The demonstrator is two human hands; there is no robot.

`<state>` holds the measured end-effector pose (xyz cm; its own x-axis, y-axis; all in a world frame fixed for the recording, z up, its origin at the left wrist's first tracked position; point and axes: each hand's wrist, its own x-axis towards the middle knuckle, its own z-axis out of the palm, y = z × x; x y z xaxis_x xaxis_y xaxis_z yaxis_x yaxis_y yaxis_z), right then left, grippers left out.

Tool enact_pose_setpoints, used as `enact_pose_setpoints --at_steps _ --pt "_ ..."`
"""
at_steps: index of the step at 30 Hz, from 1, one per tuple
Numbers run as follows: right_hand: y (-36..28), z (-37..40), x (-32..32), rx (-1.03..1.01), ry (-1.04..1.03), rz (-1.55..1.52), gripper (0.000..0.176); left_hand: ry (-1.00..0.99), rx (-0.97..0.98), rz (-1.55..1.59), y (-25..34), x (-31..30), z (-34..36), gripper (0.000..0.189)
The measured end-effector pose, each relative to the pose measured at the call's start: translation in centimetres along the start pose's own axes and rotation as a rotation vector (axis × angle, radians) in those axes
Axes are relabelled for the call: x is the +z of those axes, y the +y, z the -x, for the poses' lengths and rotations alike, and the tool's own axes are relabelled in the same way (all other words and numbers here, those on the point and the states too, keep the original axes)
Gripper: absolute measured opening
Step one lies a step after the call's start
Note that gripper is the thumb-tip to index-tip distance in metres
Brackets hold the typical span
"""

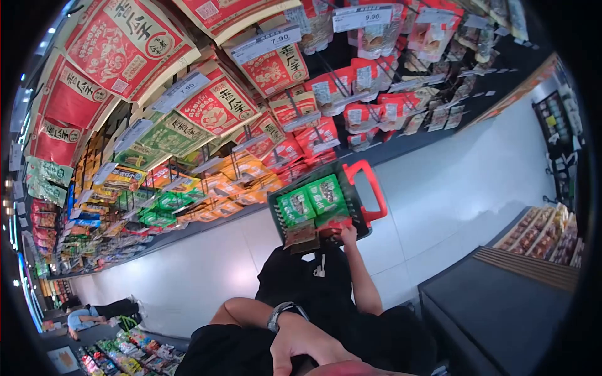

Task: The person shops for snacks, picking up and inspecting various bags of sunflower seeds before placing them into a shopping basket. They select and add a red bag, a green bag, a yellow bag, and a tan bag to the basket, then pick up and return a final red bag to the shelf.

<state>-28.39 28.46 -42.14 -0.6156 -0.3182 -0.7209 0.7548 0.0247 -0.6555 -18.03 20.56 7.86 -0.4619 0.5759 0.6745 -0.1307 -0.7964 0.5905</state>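
A dark shopping basket with a red handle is in front of my legs. In it are green snack bags, with a brown packet at the near side. My right hand is closed at the basket's near side, by a red piece; my fingers partly hide what they grip. My left hand, a watch on its wrist, is raised close under the camera. Its thumb stands apart from the fingers, whose tips are hidden, and nothing shows in it.
A shelf wall of hanging snack bags runs along the far side, with red seed bags and price tags. Pale floor tiles lie beyond the basket. A dark counter stands at right. Another person is at lower left.
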Motion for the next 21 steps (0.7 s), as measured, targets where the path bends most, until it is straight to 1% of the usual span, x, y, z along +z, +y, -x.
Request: enact_pose_setpoints --at_steps 2,3,4,5,6,8,9,10,11,12,13,14,15,16,18,19,21 --pt "-4.1 3.6 1.8 -0.079 -0.007 -0.059 0.02 -0.066 -0.023 0.013 0.3 0.6 -0.3 0.103" --pt "-6.0 5.1 2.7 -0.137 -0.066 -0.092 0.019 -0.092 -0.024 0.01 0.7 0.9 -0.5 0.103" --pt "-8.0 6.9 3.3 -0.193 -0.125 -0.123 0.018 -0.115 0.016 -0.029 1.2 1.2 -0.6 0.101" --pt "-10.6 9.1 4.0 -0.219 -0.15 -0.028 0.018 -0.135 0.058 -0.066 1.8 1.6 -0.7 0.1" --pt "-12.9 11.0 5.1 -0.233 -0.141 -0.026 0.018 -0.151 0.06 -0.065 2.5 2.3 -0.9 0.1" --pt "-16.8 14.2 7.6 -0.285 -0.165 -0.096 0.019 -0.161 0.061 -0.147 3.9 4.0 -1.0 0.096" --pt "-18.4 14.8 8.5 -0.327 -0.204 -0.161 0.019 -0.164 0.071 -0.135 4.5 5.0 -0.7 0.096" --pt "-19.7 15.7 9.4 -0.364 -0.239 -0.227 0.02 -0.218 0.04 -0.133 4.9 6.2 -0.3 0.093" --pt "-22.0 18.3 11.1 -0.351 -0.246 -0.242 0.02 -0.281 0.01 -0.138 5.4 7.0 0.2 0.089" --pt "-25.0 20.6 13.1 -0.354 -0.261 -0.257 0.02 -0.303 0.014 -0.14 6.0 7.2 0.5 0.089" --pt "-26.4 21.6 13.9 -0.372 -0.252 -0.254 0.02 -0.299 0.042 -0.119 6.6 7.5 0.8 0.087" --pt "-27.5 22.4 14.7 -0.405 -0.325 -0.309 0.021 -0.293 0.068 -0.099 7.1 8.0 1.3 0.084" --pt "-28.6 23.4 15.7 -0.437 -0.403 -0.362 0.021 -0.297 0.16 -0.088 7.6 8.9 2.0 0.08" --pt "-29.4 24.6 16.6 -0.452 -0.399 -0.356 0.021 -0.312 0.163 -0.09 8.4 10.0 3.0 0.08" --pt "-31.4 27.1 18.7 -0.478 -0.341 -0.436 0.02 -0.314 0.196 -0.208 10.3 12.0 4.6 0.081" --pt "-32.3 28.0 19.7 -0.497 -0.348 -0.489 0.019 -0.335 0.206 -0.212 10.8 12.3 5.4 0.081" --pt "-34.0 29.7 21.3 -0.53 -0.358 -0.483 0.018 -0.52 0.219 -0.261 12.2 12.4 6.3 0.091"
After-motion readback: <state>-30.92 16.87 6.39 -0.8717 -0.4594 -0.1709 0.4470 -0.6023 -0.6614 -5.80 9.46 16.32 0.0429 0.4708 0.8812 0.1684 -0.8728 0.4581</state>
